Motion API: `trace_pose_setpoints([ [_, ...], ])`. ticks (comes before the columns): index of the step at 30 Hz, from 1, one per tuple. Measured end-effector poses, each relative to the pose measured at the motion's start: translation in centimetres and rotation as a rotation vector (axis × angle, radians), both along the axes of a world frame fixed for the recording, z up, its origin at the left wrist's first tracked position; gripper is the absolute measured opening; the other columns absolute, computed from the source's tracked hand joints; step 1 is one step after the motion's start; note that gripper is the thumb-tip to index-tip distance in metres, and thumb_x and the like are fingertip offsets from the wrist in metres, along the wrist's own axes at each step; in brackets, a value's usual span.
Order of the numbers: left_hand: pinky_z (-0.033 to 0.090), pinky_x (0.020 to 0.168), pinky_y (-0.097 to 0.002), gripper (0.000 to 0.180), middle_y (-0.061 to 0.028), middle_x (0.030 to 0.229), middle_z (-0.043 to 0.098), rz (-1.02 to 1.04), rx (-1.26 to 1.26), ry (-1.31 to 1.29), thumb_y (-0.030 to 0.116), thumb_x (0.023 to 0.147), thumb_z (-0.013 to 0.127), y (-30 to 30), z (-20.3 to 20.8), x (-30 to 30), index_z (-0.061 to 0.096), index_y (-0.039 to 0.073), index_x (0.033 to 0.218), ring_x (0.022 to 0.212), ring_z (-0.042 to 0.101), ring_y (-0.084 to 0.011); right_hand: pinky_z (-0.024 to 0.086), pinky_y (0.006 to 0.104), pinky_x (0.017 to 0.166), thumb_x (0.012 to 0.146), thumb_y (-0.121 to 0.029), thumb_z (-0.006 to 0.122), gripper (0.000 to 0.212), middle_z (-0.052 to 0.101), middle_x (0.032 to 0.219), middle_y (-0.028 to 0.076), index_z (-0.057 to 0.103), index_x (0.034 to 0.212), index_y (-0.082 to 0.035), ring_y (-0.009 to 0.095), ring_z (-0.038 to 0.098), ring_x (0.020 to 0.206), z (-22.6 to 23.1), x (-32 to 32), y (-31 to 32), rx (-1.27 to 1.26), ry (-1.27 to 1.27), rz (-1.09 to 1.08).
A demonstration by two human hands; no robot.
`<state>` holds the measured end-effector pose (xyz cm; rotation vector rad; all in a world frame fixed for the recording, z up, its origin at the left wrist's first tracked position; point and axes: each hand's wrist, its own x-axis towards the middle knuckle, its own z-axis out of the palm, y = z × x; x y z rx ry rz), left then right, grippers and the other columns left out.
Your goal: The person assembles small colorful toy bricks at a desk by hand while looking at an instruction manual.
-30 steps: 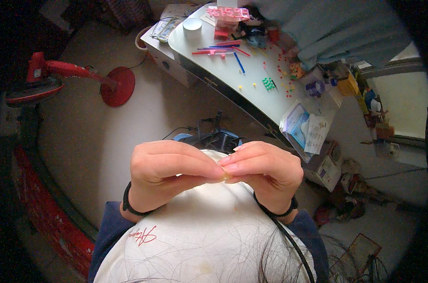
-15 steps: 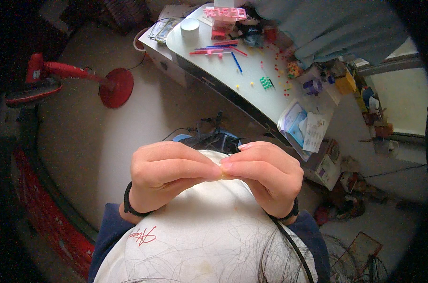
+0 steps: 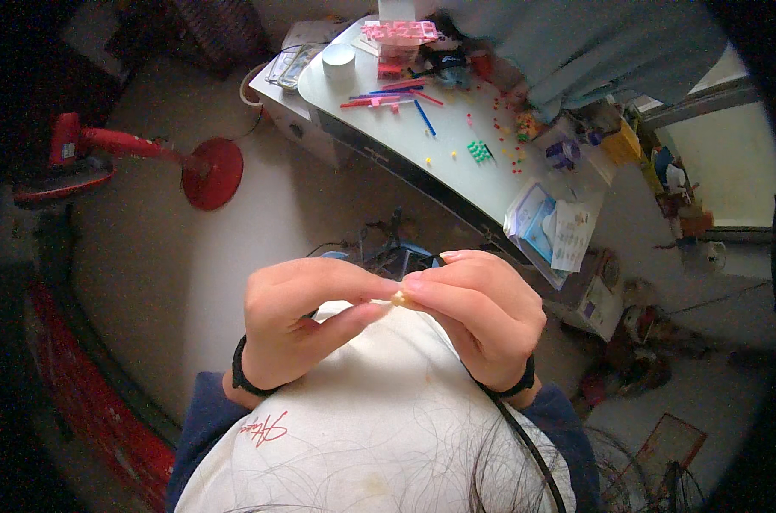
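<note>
A small pale-yellow piece [image 3: 399,298] shows at the fingertips where my two hands meet, in front of my white shirt. My right hand [image 3: 482,308] pinches it between thumb and index finger, its other fingers curled behind. From the other side, my left hand [image 3: 298,308] has its index finger and thumb at the same piece, with a gap between them further back. The piece is mostly covered by fingers, so its exact kind cannot be made out. Both hands are held up near my body, away from the desk.
A white desk [image 3: 375,141] ahead bears coloured sticks [image 3: 388,96], a green beaded piece [image 3: 479,152], loose red and yellow beads, a white round container [image 3: 339,61] and booklets [image 3: 537,227] at its near right corner. A red fan [image 3: 212,173] stands on the floor at left.
My left thumb has dropped away from its index finger, and more of the yellow piece shows between the fingertips. Both hands stay together in nearly the same place.
</note>
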<state>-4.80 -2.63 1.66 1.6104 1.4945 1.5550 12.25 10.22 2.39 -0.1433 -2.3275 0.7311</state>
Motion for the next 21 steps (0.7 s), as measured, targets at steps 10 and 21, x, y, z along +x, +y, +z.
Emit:
trace_pose_setpoints([
  [10, 0.055, 0.071, -0.0276, 0.020, -0.0129, 0.086, 0.071, 0.110, -0.129, 0.011, 0.005, 0.086, 0.065, -0.5, 0.3, 1.2, 0.065, -0.003, 0.104, 0.080, 0.070, -0.0169, 0.054, 0.0391, 0.076, 0.075, -0.010, 0.062, 0.017, 0.068, 0.083, 0.009, 0.068, 0.089, -0.004, 0.025, 0.067, 0.077, -1.2, -0.3, -0.2, 0.033, -0.061, -0.054],
  [21, 0.053, 0.074, -0.0275, 0.024, -0.0110, 0.092, 0.070, 0.155, -0.268, -0.014, 0.021, 0.079, 0.076, 0.0, -2.2, 0.7, 0.069, 0.004, 0.094, 0.083, 0.068, -0.0206, 0.055, 0.0354, 0.077, 0.069, -0.008, 0.068, 0.026, 0.066, 0.095, 0.010, 0.067, 0.094, -0.003, 0.027, 0.065, 0.089, -2.2, -1.0, -1.2, 0.162, 0.010, -0.139],
])
